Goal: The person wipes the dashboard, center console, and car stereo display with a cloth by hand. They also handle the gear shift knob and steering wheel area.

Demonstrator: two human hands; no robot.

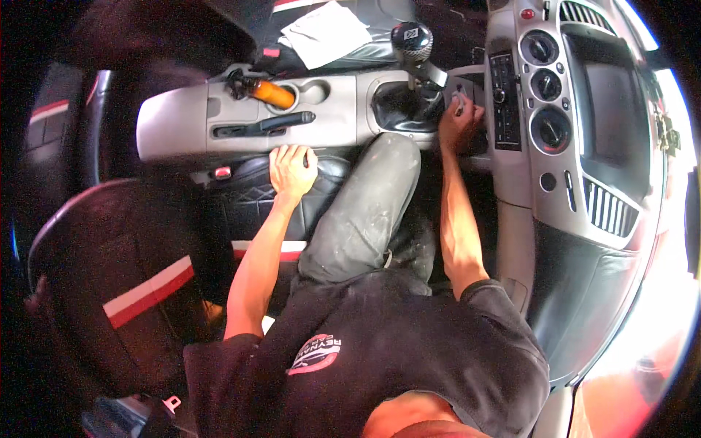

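My left hand (293, 169) rests on the black seat edge (330, 179) beside the grey centre console (171, 117), fingers slightly bent and apart, holding nothing. My right hand (460, 115) reaches into the grey recess (471, 142) between the gear lever and dashboard, fingers closed around something small and greyish that I cannot make out. The gear lever (411, 45) with its black boot (394, 109) stands just left of that hand. An orange bottle (272, 94) with a black top lies tilted at the cup holders, behind the handbrake lever (285, 122).
White sheets (321, 35) lie on the far seat. The dashboard (548, 102) with round knobs and vents is at the right. My leg (365, 204) bends up against the console. A black seat back (109, 255) with a red and white stripe is at the left.
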